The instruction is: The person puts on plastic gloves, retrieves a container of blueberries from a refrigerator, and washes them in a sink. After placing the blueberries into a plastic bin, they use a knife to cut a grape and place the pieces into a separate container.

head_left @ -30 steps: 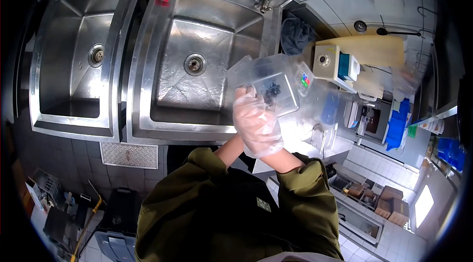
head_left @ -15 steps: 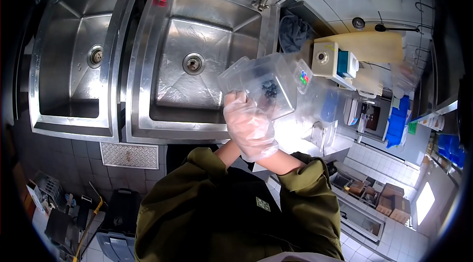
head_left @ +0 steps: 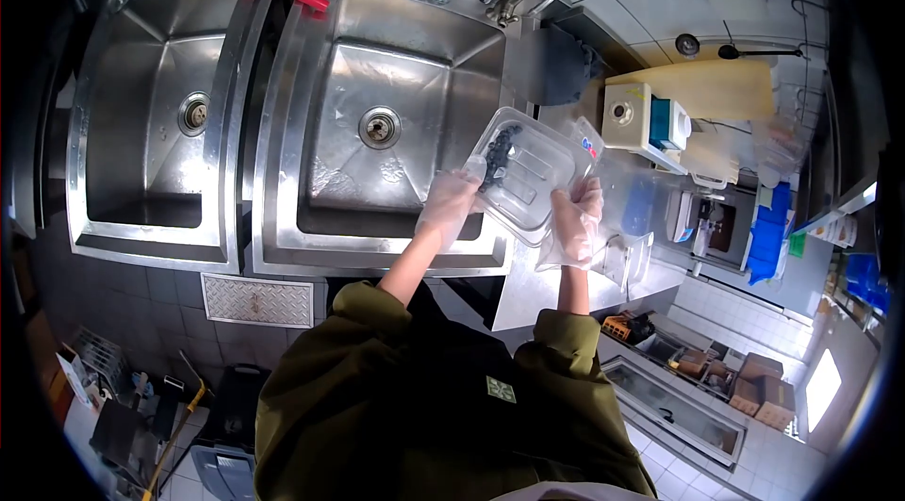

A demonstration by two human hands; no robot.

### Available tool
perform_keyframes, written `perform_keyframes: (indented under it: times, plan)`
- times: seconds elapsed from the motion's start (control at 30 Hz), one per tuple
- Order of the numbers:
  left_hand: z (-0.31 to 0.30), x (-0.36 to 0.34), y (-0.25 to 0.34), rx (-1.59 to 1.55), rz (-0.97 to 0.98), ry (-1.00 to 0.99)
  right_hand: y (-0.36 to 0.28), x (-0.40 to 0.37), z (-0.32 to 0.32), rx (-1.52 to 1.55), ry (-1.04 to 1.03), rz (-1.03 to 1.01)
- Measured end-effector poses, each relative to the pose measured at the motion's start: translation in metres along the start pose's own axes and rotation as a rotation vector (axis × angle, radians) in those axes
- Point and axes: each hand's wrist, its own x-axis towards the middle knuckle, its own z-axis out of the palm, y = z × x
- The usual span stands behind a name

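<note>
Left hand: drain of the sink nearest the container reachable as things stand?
Probably yes: nothing but the sink itself shows between the left hand and the drain. It's holding the clear container, though, so would likely need to let go first.

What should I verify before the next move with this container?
1. Left hand gloved and gripping: ok, at the container's left side.
2. Right hand gloved and gripping: ok, at the near right corner.
3. Dark pieces inside: ok, gathered along the left side.
4. Container wholly over the right sink: not ok, in this view it overlaps the right rim.
5. Drain uncovered by the container: ok, in plain view.
6. Lid fully seated: cannot tell, the clear plastic hides where any lid would meet the walls.
</note>
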Motion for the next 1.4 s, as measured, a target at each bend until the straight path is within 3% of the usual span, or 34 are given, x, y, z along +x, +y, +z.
perform_keyframes:
  times: [0.07,0.2,0.23,0.37,0.47,0.5,0.53,0.57,0.6,0.63,0.73,0.77,0.87,0.93,1.0,1.07,1.1,1.23,1.33,1.4]
  plan:
    - [-0.005,0.009,0.005,0.454,0.205,0.058,0.009,-0.003,0.005,0.122,-0.001,0.033]
    - [-0.004,0.030,0.005,0.658,0.617,0.180,0.035,-0.006,0.013,0.174,-0.045,0.087]
    - [-0.003,0.023,0.025,0.630,0.390,0.092,0.034,-0.008,0.014,0.178,-0.056,0.090]
    - [-0.007,0.031,0.033,0.895,0.441,0.103,0.033,-0.010,0.017,0.122,-0.020,0.052]
    - [-0.011,0.017,0.045,1.194,0.445,0.242,0.012,-0.017,0.015,0.086,-0.005,0.035]
    - [-0.030,0.022,0.040,1.100,0.665,0.299,0.003,-0.019,0.014,0.061,-0.008,0.052]
    - [-0.049,0.034,0.039,1.224,0.988,0.456,0.000,-0.019,0.012,0.037,-0.008,0.070]
    - [-0.061,0.037,0.054,1.422,0.695,0.422,0.004,-0.017,0.012,0.035,0.006,0.061]
    - [-0.077,0.051,0.048,1.326,0.358,0.481,0.012,-0.016,0.013,0.031,0.017,0.055]
    - [-0.099,0.059,0.047,1.644,0.467,0.340,0.022,-0.014,0.013,0.029,0.027,0.045]
    - [-0.090,0.044,0.075,1.571,0.424,0.516,0.049,-0.009,0.016,0.145,-0.019,0.097]
    - [-0.093,0.046,0.072,1.733,0.625,0.381,0.050,-0.010,0.017,0.296,-0.035,0.144]
    - [-0.061,0.051,0.051,1.437,0.993,0.257,0.054,-0.014,0.013,0.656,-0.023,0.262]
    - [-0.008,0.041,0.051,1.166,0.742,0.035,0.072,-0.019,0.008,0.773,0.049,0.311]
    - [0.040,0.031,0.050,1.254,0.650,-0.136,0.113,-0.027,0.004,0.822,0.154,0.393]
    - [0.074,0.043,0.026,1.407,0.533,-0.122,0.140,-0.033,0.001,0.950,0.273,0.400]
    - [0.083,0.051,0.013,1.366,0.651,-0.128,0.141,-0.036,-0.002,0.954,0.350,0.397]
    - [0.133,0.036,0.015,1.558,0.662,-0.139,0.195,-0.042,-0.015,0.122,0.187,0.533]
    - [0.145,0.037,0.005,1.685,0.829,-0.161,0.198,-0.042,-0.027,-0.219,0.237,0.275]
    - [0.155,0.020,0.012,1.538,0.992,-0.200,0.188,-0.041,-0.038,-0.261,0.241,0.351]
